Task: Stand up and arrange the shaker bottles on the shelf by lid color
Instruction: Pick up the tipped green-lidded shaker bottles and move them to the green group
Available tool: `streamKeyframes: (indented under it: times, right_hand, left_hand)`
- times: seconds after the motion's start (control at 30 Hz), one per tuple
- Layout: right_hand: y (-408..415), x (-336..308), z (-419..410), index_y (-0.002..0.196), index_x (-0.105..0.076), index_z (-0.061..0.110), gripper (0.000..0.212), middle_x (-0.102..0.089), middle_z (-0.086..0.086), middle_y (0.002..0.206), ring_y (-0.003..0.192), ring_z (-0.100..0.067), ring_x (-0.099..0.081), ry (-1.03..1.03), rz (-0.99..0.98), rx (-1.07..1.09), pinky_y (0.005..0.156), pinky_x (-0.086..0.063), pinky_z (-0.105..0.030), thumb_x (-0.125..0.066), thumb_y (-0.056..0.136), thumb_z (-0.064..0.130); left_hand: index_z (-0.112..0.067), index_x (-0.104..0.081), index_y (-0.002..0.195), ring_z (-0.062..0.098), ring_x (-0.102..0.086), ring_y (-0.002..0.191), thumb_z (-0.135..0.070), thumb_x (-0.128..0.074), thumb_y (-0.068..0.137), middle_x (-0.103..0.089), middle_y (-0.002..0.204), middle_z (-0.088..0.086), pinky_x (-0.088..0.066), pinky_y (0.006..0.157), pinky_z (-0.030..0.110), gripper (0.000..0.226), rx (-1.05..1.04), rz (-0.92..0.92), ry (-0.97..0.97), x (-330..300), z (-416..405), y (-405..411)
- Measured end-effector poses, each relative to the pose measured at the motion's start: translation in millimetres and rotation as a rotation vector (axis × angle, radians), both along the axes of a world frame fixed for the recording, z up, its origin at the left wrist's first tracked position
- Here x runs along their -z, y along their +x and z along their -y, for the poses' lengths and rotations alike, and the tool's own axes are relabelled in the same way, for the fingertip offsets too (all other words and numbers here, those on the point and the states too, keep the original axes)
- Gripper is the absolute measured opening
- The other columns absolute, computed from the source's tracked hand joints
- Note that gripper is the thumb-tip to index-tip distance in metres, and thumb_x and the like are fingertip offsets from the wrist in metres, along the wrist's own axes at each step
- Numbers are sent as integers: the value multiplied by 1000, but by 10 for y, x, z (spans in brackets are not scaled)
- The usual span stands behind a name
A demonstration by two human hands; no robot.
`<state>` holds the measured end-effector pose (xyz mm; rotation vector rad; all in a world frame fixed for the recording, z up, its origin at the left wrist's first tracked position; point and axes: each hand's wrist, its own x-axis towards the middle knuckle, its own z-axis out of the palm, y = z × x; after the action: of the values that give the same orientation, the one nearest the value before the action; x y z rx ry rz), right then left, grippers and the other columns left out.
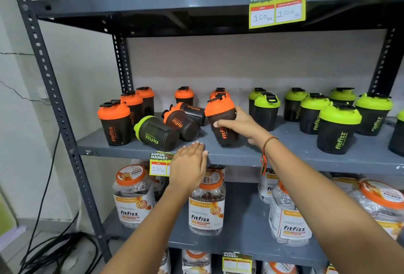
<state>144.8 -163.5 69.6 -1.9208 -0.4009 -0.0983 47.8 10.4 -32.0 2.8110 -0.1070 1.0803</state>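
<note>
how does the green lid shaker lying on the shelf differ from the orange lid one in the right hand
The dark shaker bottle with the green lid lies on its side, lid toward the left; the dark shaker bottle with the orange lid is nearly upright, slightly tilted. The green-lidded one is untouched, while the right hand grips the orange-lidded one. Their logo print matches each lid colour. Both share the same dark body, shape and fitfizz branding.

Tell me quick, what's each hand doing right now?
Left hand: open, flat at the shelf edge, holding nothing.
Right hand: closed around an orange-lid shaker.
</note>
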Motion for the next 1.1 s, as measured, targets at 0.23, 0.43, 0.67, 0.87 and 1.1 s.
streamKeyframes:
  times: [0.23,0.43,0.67,0.87,1.1]
  right_hand:
    - [99,235,32,140,-39,23,99,-61,-1,125,115,-17,-58,225,-48,-83,82,-48,-24,-89,54,31]
    - [179,331,103,144,-36,24,98,-60,-3,130,119,-21,-57,235,-83,-143,100,-49,-40,-88,62,25]
    - [206,369,123,144,-32,27,94,-59,3,123,117,-19,-57,216,-79,-167,100,-48,-39,-87,68,28]
    - [116,379,177,131,-36,36,91,-55,6,130,113,-5,-55,247,22,-152,87,-46,-23,-84,58,59]
    - [-65,156,254,128,-52,22,54,-53,3,128,119,-17,-52,500,497,305,103,-42,-30,-60,85,53]
  left_hand:
    - [-16,-58,131,18,-55,125,-40,-28,102,-62,132,5,-37,110,35,48,-5,2,0,3,-4,1]
    - [-16,-57,133,17,-55,125,-39,-29,102,-61,133,4,-35,110,34,48,-13,6,1,7,-8,4]
    - [-17,-53,137,17,-51,129,-40,-26,103,-58,137,3,-32,113,34,49,-18,-13,5,1,10,-4]
    - [-17,-52,138,15,-47,132,-39,-27,103,-56,140,3,-28,115,32,48,-1,-20,-2,-25,41,-41]
    - [-11,-57,133,17,-51,130,-33,-34,102,-59,135,6,-32,114,37,44,112,105,-13,96,-128,-379]
